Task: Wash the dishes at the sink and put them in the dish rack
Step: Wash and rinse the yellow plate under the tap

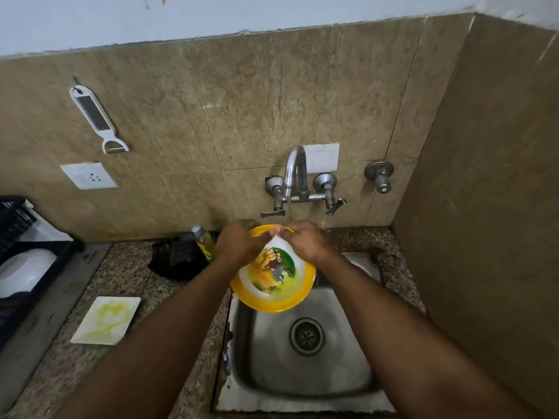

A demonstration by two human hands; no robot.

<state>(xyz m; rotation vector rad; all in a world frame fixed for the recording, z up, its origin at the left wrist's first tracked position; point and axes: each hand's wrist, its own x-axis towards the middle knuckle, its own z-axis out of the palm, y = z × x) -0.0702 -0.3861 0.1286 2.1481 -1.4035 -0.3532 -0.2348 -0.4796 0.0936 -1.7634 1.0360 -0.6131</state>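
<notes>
Head view: both hands [273,241] grip tilted plate [273,282] under tap [295,173].

the sink [305,385] sits at the tabletop's [127,267] 6 o'clock, its drain [306,336] in the basin floor. the tap [295,173] is on the wall at 12 o'clock of the sink. the plate [273,276] is held over the basin's far edge, left hand [239,241] at its 10 o'clock, right hand [305,240] at 1 o'clock. at the plate's 9 o'clock stands a bottle [203,241]; the square dish [106,320] lies at 8 o'clock, and the dish rack [21,261] farther at 9 o'clock, a bowl [24,272] in it.
</notes>
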